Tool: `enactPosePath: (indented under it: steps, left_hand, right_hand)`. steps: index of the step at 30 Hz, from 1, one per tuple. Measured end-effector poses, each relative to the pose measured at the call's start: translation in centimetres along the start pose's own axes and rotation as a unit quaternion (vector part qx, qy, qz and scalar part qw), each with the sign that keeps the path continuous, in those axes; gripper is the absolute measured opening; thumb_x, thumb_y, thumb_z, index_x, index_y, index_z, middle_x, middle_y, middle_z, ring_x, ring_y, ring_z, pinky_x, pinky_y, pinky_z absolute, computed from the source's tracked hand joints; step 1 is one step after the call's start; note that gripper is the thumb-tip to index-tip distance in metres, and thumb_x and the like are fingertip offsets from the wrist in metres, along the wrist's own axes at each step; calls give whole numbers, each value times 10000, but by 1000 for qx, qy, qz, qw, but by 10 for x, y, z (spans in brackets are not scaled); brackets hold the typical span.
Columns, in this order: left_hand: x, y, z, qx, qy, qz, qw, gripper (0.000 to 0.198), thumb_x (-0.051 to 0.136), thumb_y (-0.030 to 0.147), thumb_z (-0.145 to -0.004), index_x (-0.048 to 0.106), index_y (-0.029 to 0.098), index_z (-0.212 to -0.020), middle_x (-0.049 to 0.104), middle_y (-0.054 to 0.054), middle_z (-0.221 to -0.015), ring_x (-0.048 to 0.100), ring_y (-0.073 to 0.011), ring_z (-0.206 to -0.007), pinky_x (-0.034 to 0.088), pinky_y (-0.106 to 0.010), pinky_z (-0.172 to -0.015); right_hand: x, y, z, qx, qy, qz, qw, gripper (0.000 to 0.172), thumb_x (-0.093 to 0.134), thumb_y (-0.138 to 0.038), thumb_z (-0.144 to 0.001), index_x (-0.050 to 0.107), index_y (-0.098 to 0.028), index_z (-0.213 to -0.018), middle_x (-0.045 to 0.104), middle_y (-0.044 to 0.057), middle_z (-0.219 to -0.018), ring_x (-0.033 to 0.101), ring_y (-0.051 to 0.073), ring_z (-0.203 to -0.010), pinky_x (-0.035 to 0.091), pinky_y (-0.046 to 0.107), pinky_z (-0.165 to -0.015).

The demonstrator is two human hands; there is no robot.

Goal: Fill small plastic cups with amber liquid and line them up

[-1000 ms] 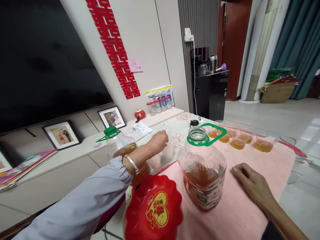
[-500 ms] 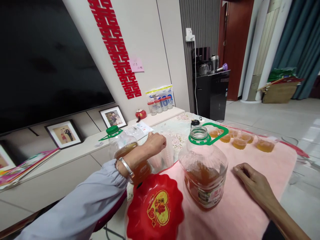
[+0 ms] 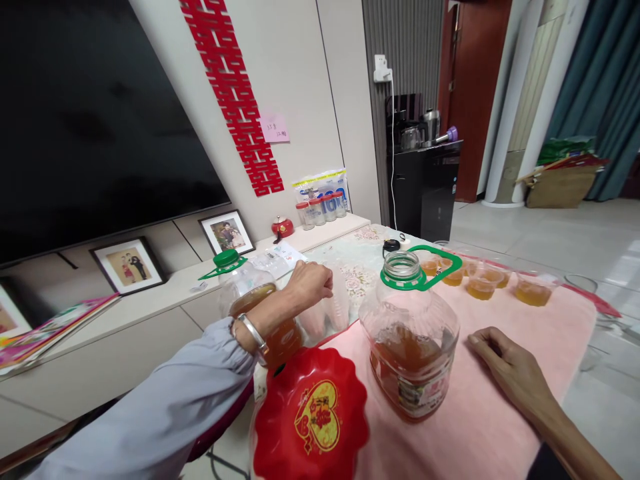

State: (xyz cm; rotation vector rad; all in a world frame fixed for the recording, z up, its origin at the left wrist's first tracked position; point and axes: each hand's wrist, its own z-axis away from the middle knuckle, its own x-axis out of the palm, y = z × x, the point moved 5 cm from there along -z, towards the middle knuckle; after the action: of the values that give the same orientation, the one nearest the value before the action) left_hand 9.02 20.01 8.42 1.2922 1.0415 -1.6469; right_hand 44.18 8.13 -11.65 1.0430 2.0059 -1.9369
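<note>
My left hand (image 3: 311, 288) is closed, fingers curled down over the clear stacked plastic cups (image 3: 334, 308). Whatever its fingertips grip is hidden. Behind the left wrist stands a jug with a green cap (image 3: 234, 277), part full of brown liquid. On the pink cloth (image 3: 480, 427), my right hand (image 3: 503, 357) rests with its fingers folded in and nothing showing in them. Left of it is an uncapped clear jug (image 3: 410, 347) with a green handle, partly filled with amber-brown liquid. A red scalloped tray (image 3: 280, 440) with a yellow heart print lies in front.
Several clear cups of amber liquid (image 3: 483, 283) stand at the table's far right. A black coiled item (image 3: 391, 247) lies behind the open jug. Picture frames (image 3: 129, 268), lidded jars (image 3: 317, 212) and a small red pot (image 3: 283, 228) line the cabinet.
The view shifts very slightly. Both hands keep their places and curled shape, and the jugs, cups and tray stay put.
</note>
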Motion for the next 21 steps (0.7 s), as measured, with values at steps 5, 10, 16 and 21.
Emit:
enactPosePath:
  steps: [5,10,16,21]
  left_hand:
    - [-1,-6,-1,-6,4,14,1000,228,689,335,-922,708,136,-1032,719,-58,-1059,662,-188,-1085,531,-454,-1059]
    - [-3,-9,1,-9,23,21,999,200,646,312,-950,705,135,-1022,715,-60,-1057,663,-181,-1070,546,-433,-1028]
    - [-18,-7,10,-4,71,16,997,150,616,233,-954,706,136,-1026,713,-64,-1091,636,-195,-1153,521,-445,-1064]
    - [-39,-7,23,4,120,21,993,162,600,208,-946,722,143,-1031,731,-68,-1099,646,-209,-1117,504,-425,-1033]
  right_hand:
    - [2,2,-1,4,-3,1,1000,476,507,-725,-839,603,-259,-830,721,23,-801,633,252,-781,481,365,-728]
    - [3,2,-3,2,2,1,1000,476,508,-730,-830,602,-263,-823,718,21,-786,629,251,-757,481,369,-712]
    - [2,-1,-3,3,8,2,1000,479,519,-732,-813,610,-262,-820,725,25,-796,642,256,-755,482,372,-707]
    - [2,0,-3,2,9,-6,1000,476,527,-732,-803,611,-263,-808,724,25,-799,640,259,-770,484,380,-725]
